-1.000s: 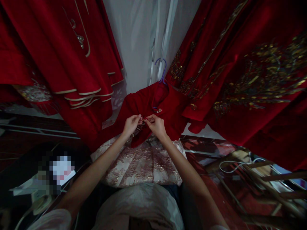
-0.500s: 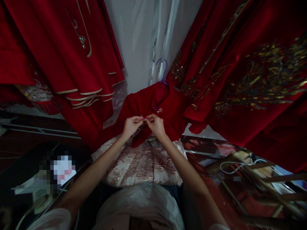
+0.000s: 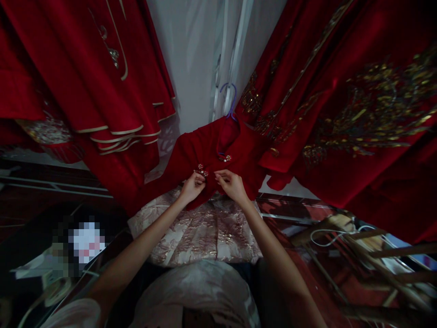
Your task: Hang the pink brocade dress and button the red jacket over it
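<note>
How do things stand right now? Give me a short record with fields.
Left hand: fingertips at a beaded ornament; grip unclear
Right hand: over the red garment, apart from the left hand
Second ornament: on the garment, nearer the purple hanger
Under the garment: shiny patterned cloth
Left side: pale-trimmed red cloth
Right side: gold-decorated red cloth

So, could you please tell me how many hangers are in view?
1: a purple hanger, its hook rising from the neck of the red garment; others may be hidden.
</note>
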A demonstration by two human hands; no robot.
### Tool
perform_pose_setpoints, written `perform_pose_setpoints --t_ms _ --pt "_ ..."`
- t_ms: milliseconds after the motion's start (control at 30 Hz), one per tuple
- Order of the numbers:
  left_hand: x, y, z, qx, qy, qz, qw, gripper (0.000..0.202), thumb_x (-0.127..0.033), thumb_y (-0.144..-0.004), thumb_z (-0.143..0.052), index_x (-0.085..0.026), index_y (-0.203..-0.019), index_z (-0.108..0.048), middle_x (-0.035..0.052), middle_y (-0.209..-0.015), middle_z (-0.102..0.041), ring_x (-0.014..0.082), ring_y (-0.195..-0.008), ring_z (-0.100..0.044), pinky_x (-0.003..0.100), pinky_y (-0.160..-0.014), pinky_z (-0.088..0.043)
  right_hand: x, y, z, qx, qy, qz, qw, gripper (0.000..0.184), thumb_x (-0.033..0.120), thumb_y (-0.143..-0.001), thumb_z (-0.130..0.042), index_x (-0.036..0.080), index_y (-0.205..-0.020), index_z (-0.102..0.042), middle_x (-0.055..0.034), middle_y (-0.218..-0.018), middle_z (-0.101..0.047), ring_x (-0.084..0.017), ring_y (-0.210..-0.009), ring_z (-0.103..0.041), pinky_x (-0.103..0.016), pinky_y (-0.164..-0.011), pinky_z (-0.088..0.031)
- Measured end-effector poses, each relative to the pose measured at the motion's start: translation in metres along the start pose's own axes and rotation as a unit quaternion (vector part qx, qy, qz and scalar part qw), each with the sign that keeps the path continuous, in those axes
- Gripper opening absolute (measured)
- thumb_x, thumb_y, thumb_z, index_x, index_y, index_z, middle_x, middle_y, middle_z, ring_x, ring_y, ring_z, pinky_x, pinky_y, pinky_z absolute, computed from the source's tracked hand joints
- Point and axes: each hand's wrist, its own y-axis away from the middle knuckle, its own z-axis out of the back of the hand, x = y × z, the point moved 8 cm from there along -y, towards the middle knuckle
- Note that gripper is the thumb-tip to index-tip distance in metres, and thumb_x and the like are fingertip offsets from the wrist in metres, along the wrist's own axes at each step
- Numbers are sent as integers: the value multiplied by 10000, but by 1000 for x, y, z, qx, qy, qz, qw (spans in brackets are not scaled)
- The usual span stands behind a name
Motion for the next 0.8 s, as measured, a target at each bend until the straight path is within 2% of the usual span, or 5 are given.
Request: perform_pose_setpoints --t_ms 167,333,400,600,800 --pt "7 18 -18 25 -125 -21 992 392 -222 -634 -704 -170 -970 -509 81 -995 -549 199 -873 -588 381 -809 -505 -20 12 18 24 -1 -56 998 208 305 -862 -546 157 -936 -671 -59 -837 -729 -146 -718 -704 -270 -682 -577" --pt "4 26 -25 38 -181 -21 982 398 -242 -743 -602 -157 -1111 -475 143 -1126 -517 209 -871 -602 402 -842 -490 -21 29 -13 238 -37 -102 965 245 307 -848 -547 170 -986 -696 -60 -893 -741 -172 -785 -712 -290 -679 -576" --pt "5 25 -25 42 -183 -11 982 337 -228 -781 -543 -149 -1102 -477 159 -1136 -532 208 -854 -611 400 -839 -486 -19 34 -17 263 30 -85 961 202 298 -808 -606 201 -945 -720 -44 -893 -746 -190 -792 -711 -288 -674 -565" --pt "8 27 -27 72 -163 0 984 208 -214 -779 -517 -197 -985 -492 72 -893 -627 217 -820 -621 356 -770 -475 -22 26 7 113 158 -60 979 99 219 -746 -678 223 -826 -735 -62 -798 -742 -228 -750 -703 -275 -651 -520" --pt "-5 32 -20 49 -178 -15 983 118 -250 -763 -554 -220 -842 -472 -16 -678 -548 162 -625 -542 286 -626 -416 -37 19 23 -5 237 -66 969 221 188 -737 -679 194 -959 -677 -86 -902 -709 -207 -824 -666 -290 -746 -486"
